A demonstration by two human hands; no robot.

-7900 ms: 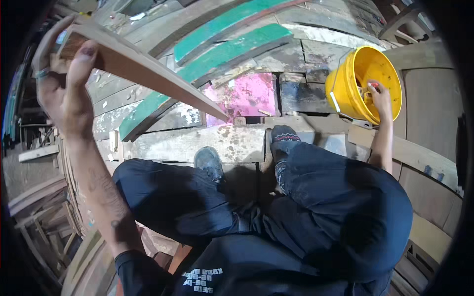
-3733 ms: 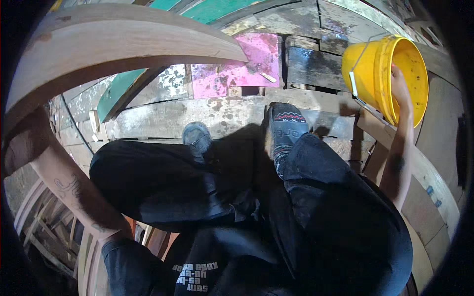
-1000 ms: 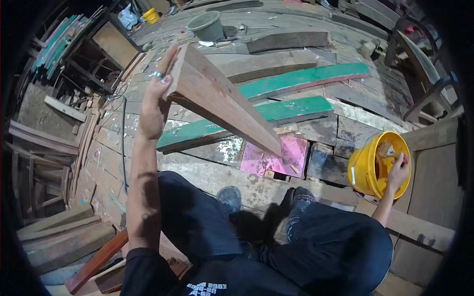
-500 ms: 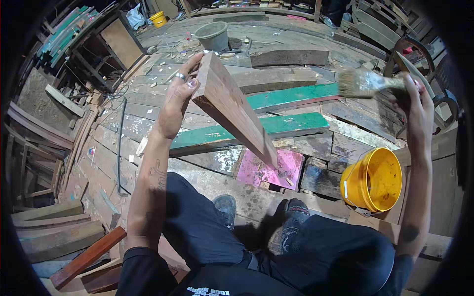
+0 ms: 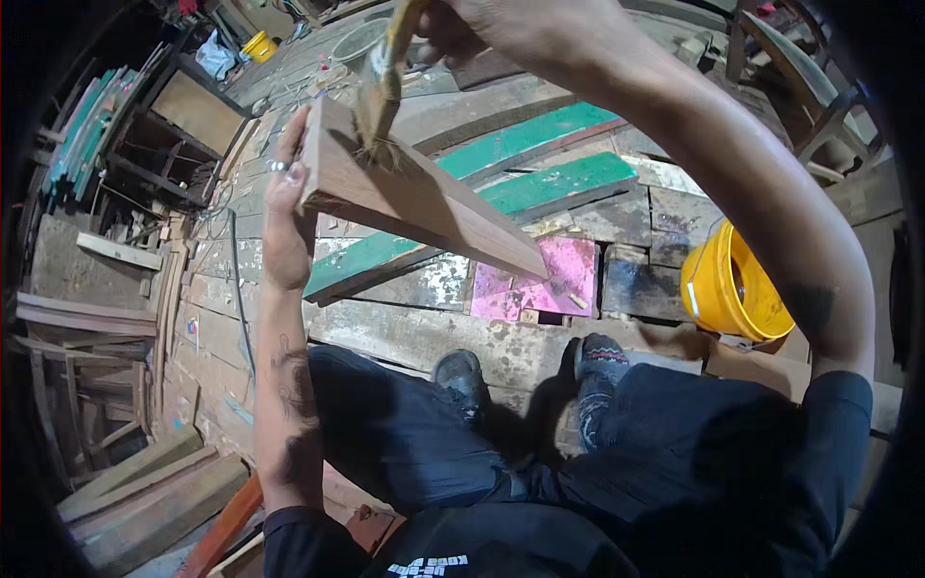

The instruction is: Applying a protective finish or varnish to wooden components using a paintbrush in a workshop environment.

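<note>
My left hand [image 5: 289,212] grips the upper end of a long reddish-brown wooden board [image 5: 424,207], thumb on the near edge. The board slants down to the right, its lower end over a pink square [image 5: 491,294] on the floor. My right hand [image 5: 482,29], at the top of the view, is closed round the handle of a wide paintbrush [image 5: 378,101]. The bristles point down and press on the board's broad face near my left hand. Part of the right hand's fingers is cut off by the upper rim.
A yellow bucket [image 5: 708,279] stands at the right by my foot. Two green-painted beams [image 5: 559,186] lie across the floor beyond the board. Timber [image 5: 164,491] is stacked at the lower left, and a grey tub [image 5: 358,43] sits at the back. The plank floor has gaps.
My right hand has swung from the far right up and leftward, bringing the paintbrush onto the board. My left hand and the board's upper end have shifted left; the view has turned somewhat.
</note>
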